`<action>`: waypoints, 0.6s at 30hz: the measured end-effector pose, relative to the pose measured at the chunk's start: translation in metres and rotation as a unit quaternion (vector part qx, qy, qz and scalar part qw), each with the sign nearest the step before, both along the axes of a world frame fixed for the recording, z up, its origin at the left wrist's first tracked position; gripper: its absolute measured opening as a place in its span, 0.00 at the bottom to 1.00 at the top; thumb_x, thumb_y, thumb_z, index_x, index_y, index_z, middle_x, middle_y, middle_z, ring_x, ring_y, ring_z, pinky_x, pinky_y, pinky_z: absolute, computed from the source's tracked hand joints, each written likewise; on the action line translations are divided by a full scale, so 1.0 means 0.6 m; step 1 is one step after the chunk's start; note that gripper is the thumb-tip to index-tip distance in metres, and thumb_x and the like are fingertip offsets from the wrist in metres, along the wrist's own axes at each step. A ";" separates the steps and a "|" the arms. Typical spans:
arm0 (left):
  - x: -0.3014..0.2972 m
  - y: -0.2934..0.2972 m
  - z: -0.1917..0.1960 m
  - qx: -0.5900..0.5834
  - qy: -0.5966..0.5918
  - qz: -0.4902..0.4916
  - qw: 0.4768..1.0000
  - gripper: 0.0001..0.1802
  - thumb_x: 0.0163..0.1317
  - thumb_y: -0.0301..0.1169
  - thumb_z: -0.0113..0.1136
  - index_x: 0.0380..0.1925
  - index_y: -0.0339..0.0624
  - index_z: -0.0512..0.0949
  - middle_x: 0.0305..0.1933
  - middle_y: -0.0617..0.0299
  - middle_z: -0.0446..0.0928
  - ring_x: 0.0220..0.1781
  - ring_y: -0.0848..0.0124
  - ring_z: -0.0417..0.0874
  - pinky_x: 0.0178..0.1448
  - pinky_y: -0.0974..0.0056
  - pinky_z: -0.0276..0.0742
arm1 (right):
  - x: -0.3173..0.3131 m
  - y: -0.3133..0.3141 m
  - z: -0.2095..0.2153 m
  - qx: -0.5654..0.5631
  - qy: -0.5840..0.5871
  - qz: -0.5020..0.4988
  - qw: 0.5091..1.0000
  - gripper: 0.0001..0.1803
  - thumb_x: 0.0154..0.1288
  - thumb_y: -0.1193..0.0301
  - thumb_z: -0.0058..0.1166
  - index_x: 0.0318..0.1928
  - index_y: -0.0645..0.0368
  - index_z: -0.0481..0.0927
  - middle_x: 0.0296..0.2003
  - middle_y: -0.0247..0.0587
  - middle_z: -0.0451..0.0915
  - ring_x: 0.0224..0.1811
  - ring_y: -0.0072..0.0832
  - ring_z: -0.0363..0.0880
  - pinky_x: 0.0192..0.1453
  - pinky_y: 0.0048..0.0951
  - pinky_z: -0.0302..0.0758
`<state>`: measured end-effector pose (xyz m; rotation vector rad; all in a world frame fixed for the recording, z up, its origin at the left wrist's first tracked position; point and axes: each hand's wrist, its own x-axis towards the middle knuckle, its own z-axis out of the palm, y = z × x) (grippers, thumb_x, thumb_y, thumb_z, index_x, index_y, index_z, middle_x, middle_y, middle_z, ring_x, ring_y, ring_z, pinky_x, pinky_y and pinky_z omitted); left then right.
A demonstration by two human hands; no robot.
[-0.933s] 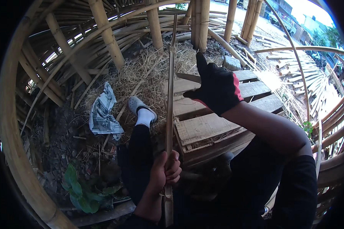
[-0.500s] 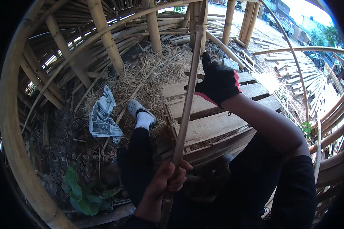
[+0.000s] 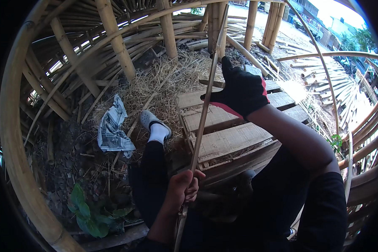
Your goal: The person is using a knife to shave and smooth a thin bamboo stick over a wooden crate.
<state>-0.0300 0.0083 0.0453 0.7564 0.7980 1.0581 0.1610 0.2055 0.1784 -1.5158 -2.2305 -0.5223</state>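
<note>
A long thin bamboo strip (image 3: 202, 117) runs from the bottom of the view up to the bamboo frame at the top. My left hand (image 3: 184, 189) is bare and closed around its lower part. Higher up, my right hand (image 3: 239, 90), in a black glove with a red cuff, grips the same strip with the thumb hooked round it. Below them are my dark-trousered leg (image 3: 151, 172) and a grey clog with a white sock (image 3: 153, 124).
A wooden pallet (image 3: 235, 134) lies under my arms, with straw (image 3: 155, 84) behind it. Crumpled newspaper (image 3: 111, 130) lies on the dirt at left, a green plant (image 3: 86, 208) lower left. Thick bamboo poles (image 3: 113, 38) and curved ribs (image 3: 17, 138) surround me.
The strip's upper end has swung from upright to leaning right. My gloved right hand moved right along with it; my left hand slid down and right at the lower part.
</note>
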 end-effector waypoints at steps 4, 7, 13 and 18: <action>0.000 0.002 0.000 -0.001 0.005 0.003 1.000 0.30 0.73 0.53 0.45 0.45 0.29 0.72 0.15 0.73 0.54 0.13 0.85 0.54 0.16 0.75 0.50 | 0.010 0.007 0.003 0.002 -0.016 -0.017 1.000 0.64 0.46 0.26 0.55 0.70 0.65 0.58 0.44 0.51 0.80 0.39 0.40 0.84 0.39 0.37 0.80; -0.006 0.008 -0.011 0.008 0.007 0.041 0.999 0.28 0.74 0.51 0.44 0.44 0.30 0.72 0.15 0.73 0.53 0.13 0.85 0.53 0.16 0.75 0.50 | 0.017 0.010 0.011 0.021 0.015 -0.042 0.999 0.61 0.52 0.24 0.46 0.70 0.65 0.58 0.53 0.52 0.78 0.47 0.40 0.84 0.44 0.38 0.82; -0.008 0.013 -0.023 -0.011 -0.016 0.070 0.997 0.25 0.75 0.49 0.43 0.43 0.33 0.72 0.15 0.73 0.53 0.11 0.85 0.53 0.16 0.76 0.51 | 0.008 0.002 0.029 -0.034 0.034 -0.056 0.997 0.60 0.53 0.24 0.43 0.69 0.64 0.60 0.52 0.55 0.79 0.47 0.41 0.84 0.42 0.38 0.82; 0.002 0.011 -0.023 -0.011 -0.017 0.035 0.999 0.24 0.75 0.48 0.43 0.43 0.33 0.72 0.15 0.73 0.54 0.12 0.85 0.54 0.16 0.76 0.52 | 0.004 0.014 0.032 -0.078 0.085 -0.058 0.992 0.59 0.54 0.23 0.40 0.68 0.63 0.62 0.44 0.54 0.82 0.40 0.40 0.86 0.38 0.39 0.81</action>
